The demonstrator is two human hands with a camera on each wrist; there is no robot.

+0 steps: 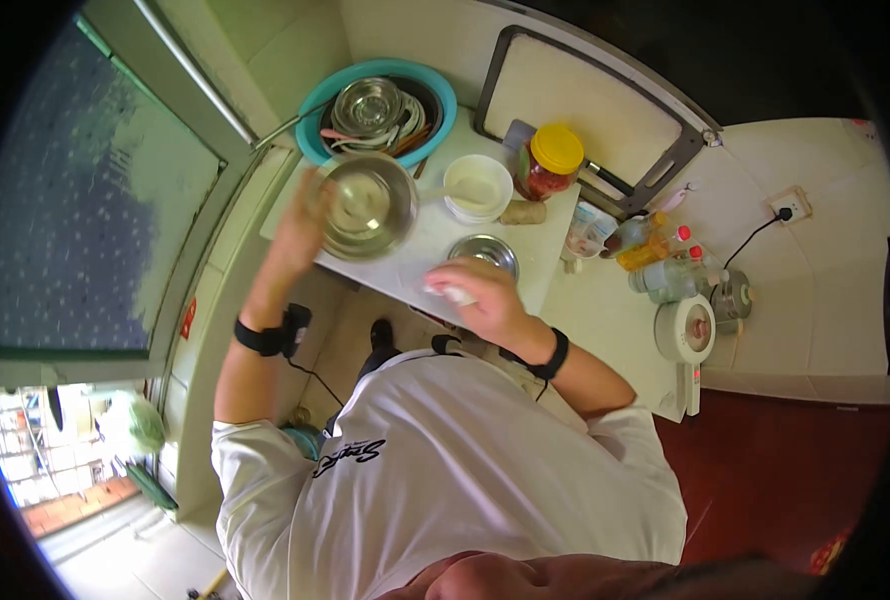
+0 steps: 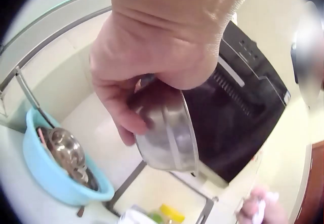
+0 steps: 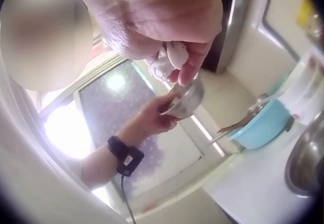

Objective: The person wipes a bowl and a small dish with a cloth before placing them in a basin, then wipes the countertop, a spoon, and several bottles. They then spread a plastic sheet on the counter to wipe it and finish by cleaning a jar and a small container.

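1. Left arm reaches forward; left hand (image 1: 308, 215) is up at the near-left side of the table (image 1: 542, 250), wrist bent over the top in its own wrist view.
2. Left fingers hooked over a metal bowl (image 1: 397, 208), gripping its rim; bowl is off the table, turned on its side in both wrist views, close to the basin (image 2: 48, 181) in the head view.
3. Right elbow bent, forearm angled inward; right hand (image 1: 485, 303) is in front of the torso at the table's near edge.
4. Right fingers curled together, clamped on one white wad (image 3: 169, 59); blurred, could be cloth or dough, can't tell which. Wad well apart from the held bowl.
5. Counts: three metal bowls visible: one in hand, a second bowl (image 1: 485, 252) on the table, a third (image 1: 368, 105) atop the items in the basin. One white bowl (image 1: 502, 195), one yellow-lidded jar (image 1: 545, 180), one cutting board (image 1: 555, 95), one wrist strap per arm, two red caps among the bottles (image 1: 650, 255).
6. Writing: black script on the white shirt (image 1: 485, 460), not legible in full. Bottle and jar labels too small to read.
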